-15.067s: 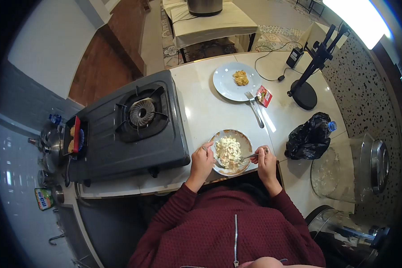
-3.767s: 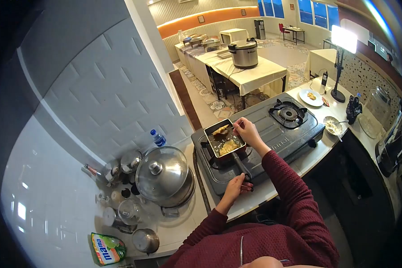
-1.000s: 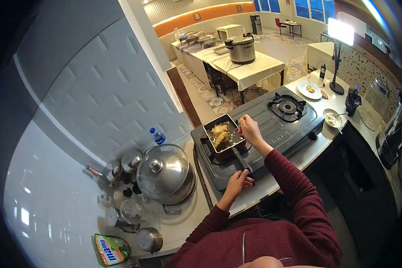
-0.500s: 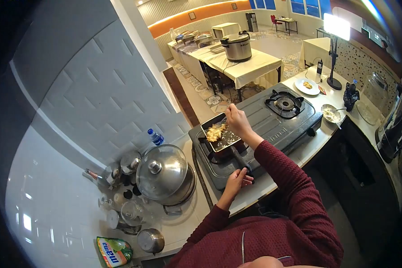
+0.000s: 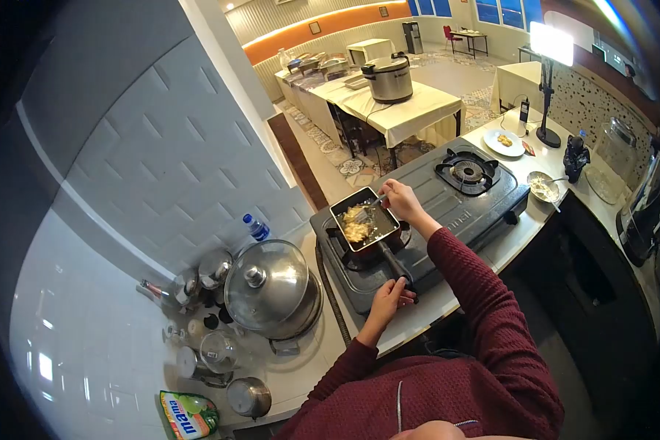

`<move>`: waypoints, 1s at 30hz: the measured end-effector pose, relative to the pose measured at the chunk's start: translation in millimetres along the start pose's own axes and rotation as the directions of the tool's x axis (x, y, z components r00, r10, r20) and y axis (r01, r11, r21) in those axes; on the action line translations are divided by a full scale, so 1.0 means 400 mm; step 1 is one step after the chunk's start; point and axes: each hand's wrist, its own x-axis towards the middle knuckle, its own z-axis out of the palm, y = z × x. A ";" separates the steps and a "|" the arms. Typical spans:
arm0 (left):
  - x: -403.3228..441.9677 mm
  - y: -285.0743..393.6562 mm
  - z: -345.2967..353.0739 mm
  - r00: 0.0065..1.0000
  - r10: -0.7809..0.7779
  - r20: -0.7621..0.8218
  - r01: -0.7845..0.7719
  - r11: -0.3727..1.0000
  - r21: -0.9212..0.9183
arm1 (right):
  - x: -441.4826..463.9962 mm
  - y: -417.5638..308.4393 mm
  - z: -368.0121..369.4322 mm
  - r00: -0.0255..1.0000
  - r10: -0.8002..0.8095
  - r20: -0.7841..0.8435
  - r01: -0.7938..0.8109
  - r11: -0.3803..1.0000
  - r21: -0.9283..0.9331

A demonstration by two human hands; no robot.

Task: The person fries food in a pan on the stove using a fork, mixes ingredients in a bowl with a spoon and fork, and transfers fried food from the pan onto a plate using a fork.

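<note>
A small rectangular frying pan (image 5: pixel 394 222) sits over the left burner of the stove, with golden frying food (image 5: pixel 356 224) in bubbling oil at its left side. My left hand (image 5: pixel 389 299) is closed around the end of the pan's black handle (image 5: pixel 394 262). Over the pan's right rim, my right hand (image 5: pixel 403 202) grips a slim metal utensil (image 5: pixel 377 202). The utensil slants down to the left, its tip at the food; the tip's exact shape is too small to make out.
The two-burner stove (image 5: pixel 433 198) has its bare right burner (image 5: pixel 468 170) beyond my right arm. A lidded pot (image 5: pixel 266 284) stands left. On the right are a plate with food (image 5: pixel 515 149), a bowl (image 5: pixel 542 192) and a lamp (image 5: pixel 548 136). Behind, a large cooker (image 5: pixel 389 79) tops a table.
My right hand has moved slightly right and lower, and the utensil now shows more flatly over the pan. The food has shifted a little towards me. My left hand stays on the handle.
</note>
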 end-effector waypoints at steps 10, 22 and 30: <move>-0.011 0.019 0.010 1.000 -0.015 -0.021 0.015 1.000 0.008 | -0.051 -0.113 -0.014 0.982 -0.119 0.146 0.135 0.986 -0.103; -0.013 0.021 0.006 1.000 -0.021 -0.005 0.022 0.999 0.049 | -0.084 -0.118 -0.045 0.956 -0.291 0.042 0.281 0.865 -0.417; -0.010 0.016 0.002 1.000 -0.027 -0.008 0.027 0.999 0.041 | -0.134 -0.108 -0.060 0.948 -0.318 0.012 0.292 0.855 -0.429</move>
